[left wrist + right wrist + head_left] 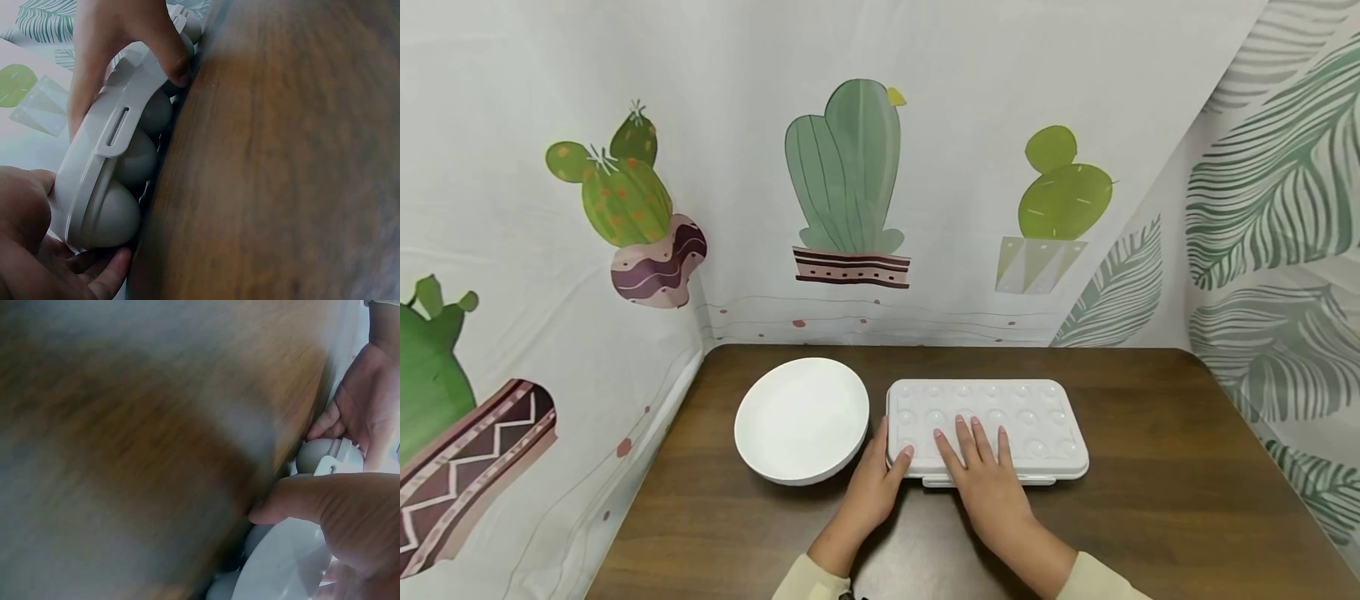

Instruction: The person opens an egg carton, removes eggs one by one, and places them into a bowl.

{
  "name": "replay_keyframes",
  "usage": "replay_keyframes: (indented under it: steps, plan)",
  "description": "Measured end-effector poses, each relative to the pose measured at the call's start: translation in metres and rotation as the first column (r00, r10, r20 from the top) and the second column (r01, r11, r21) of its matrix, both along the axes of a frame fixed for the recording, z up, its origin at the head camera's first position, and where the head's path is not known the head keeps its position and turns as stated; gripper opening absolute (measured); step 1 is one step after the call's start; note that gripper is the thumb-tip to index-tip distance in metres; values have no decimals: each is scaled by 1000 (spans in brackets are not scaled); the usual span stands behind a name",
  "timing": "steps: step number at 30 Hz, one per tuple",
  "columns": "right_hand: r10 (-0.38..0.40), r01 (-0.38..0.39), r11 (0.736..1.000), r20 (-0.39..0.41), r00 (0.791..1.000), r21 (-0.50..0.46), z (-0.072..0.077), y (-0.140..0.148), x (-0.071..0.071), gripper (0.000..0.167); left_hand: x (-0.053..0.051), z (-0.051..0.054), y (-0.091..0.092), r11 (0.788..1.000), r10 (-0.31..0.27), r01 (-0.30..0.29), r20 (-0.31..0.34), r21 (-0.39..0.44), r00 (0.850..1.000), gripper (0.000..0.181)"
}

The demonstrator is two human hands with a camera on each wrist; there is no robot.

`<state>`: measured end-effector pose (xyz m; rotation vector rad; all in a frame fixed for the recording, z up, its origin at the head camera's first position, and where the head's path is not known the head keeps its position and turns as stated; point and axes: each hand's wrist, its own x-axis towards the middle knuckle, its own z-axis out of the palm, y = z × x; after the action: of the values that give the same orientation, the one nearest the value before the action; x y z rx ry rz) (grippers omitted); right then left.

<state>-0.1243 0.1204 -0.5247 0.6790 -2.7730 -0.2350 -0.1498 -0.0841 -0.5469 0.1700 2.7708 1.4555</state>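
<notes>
A white egg box [1030, 425] with a dimpled lid lies on the table, its long side toward me. In the left wrist view, pale eggs [107, 215] show below the lid's rim along the front. My left hand [874, 483] grips the box's left end, thumb on top of the lid's corner and fingers at the side and low edge. My right hand [992, 492] rests on the lid with its fingers spread and straight. Its thumb [290, 499] reaches down over the front edge. A lid latch [116, 131] stands at the front between the hands.
To the left of the egg box stands a white round bowl [801, 421], close to my left hand. The brown wooden table [1180, 467] extends to the right. Behind it hangs a white cloth [955, 167] printed with cacti and leaves.
</notes>
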Motion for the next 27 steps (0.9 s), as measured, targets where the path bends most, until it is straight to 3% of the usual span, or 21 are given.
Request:
replay_keyframes:
  steps: [7, 27]
  plan:
    - [-23, 24, 1000, 47, 999, -20, 3, 11, 2, 94, 0, 1, 0, 1000, 3, -3, -2, -2, 1000, 74]
    - [-63, 64, 996, 17, 998, -60, 1, 40, 2, 86, -1, 0, 1, 1000, 4, -4, -1, 5, 1000, 75]
